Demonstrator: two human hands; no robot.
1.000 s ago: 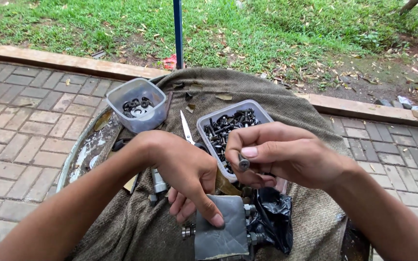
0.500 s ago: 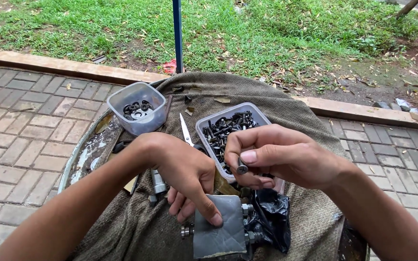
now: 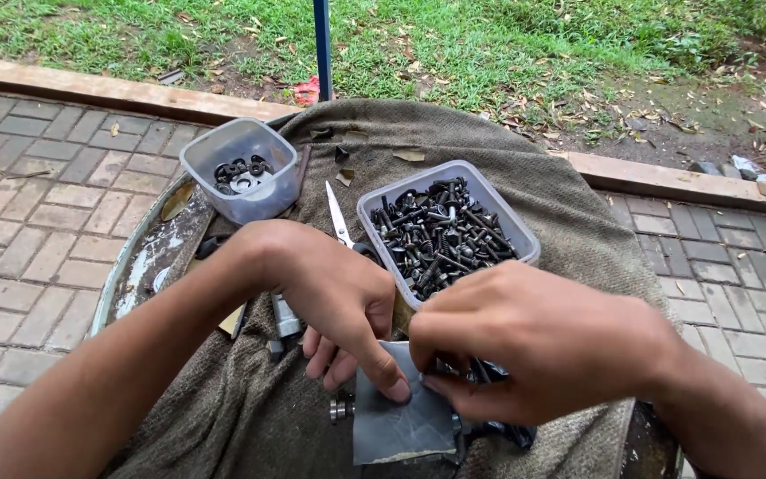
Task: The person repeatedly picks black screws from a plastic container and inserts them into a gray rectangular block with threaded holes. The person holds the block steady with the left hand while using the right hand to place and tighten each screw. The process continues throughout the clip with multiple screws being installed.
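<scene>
Head view, looking down at two bare hands working over a round worktop (image 3: 148,266) draped in coarse brown cloth (image 3: 454,133). Compared with a second ago, the right hand (image 3: 534,341) has dropped from chest height, where it pinched a small dark screw, down to the grey sheet (image 3: 401,421); its fingers are now curled tight at the sheet's right edge, and the screw itself is hidden under them, so I cannot tell whether it is still gripped. That suggests the screw is being brought to the sheet. The left hand (image 3: 339,306) has hardly moved: it lies on the sheet's upper left, fingers pressing it flat, grasping nothing. Just behind the hands sits a clear tub of dark screws (image 3: 445,232); further left, a second clear tub with washers (image 3: 241,168). Scissors (image 3: 339,217) lie between the tubs. A small metal bolt (image 3: 340,408) rests beside the sheet. Brick paving and grass lie beyond.
</scene>
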